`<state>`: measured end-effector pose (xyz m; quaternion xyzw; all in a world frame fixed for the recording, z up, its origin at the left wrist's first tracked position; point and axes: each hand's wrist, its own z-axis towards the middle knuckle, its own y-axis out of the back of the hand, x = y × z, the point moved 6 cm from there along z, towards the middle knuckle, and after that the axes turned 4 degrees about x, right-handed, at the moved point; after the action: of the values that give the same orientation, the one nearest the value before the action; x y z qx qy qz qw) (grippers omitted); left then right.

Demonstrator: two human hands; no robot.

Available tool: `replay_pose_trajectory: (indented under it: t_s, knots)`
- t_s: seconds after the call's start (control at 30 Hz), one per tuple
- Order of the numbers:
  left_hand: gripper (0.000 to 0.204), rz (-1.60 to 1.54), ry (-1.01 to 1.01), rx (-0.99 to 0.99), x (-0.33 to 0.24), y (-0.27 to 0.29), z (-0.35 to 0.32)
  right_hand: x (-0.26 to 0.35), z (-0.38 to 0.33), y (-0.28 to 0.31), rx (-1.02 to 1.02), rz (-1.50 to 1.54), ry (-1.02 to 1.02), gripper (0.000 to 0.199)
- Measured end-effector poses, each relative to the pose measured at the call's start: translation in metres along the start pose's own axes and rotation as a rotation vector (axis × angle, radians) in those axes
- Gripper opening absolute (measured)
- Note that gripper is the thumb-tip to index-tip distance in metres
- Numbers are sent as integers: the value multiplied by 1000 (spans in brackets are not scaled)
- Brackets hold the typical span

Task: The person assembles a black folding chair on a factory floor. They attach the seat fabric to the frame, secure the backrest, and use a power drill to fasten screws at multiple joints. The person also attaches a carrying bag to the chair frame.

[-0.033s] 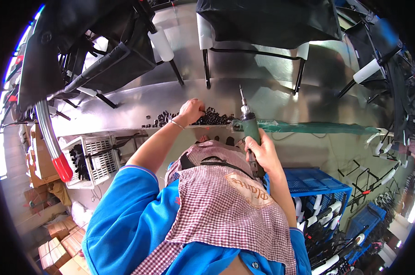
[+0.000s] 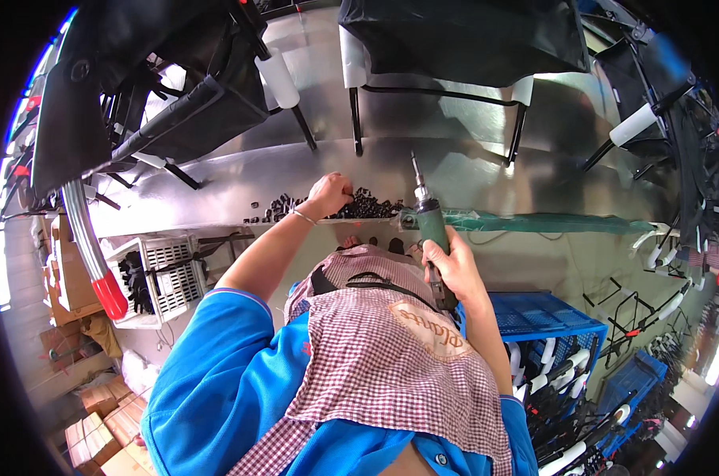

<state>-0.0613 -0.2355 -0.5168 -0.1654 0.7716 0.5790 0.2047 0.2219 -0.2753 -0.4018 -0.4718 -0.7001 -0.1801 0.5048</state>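
Small black pieces lie heaped along the near edge of the metal worktop, probably light, hard and easiest pinched singly; the left hand curls its fingers down among them, though whether they grip one cannot be told. Right of the heap, a green power screwdriver, likely heavy and rigid, best held around its body, has the right hand's fingers wrapped about its lower part.
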Motion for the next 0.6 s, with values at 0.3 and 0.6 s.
replay_pose_trajectory:
  t_s: [0.3,0.6]
  knots:
    - [14,-1680,148,246,-80,49,9,5,0,0,118,-294,-30,91]
    - [17,-1781,21,304,-103,65,20,18,0,-4,169,-319,31,74]
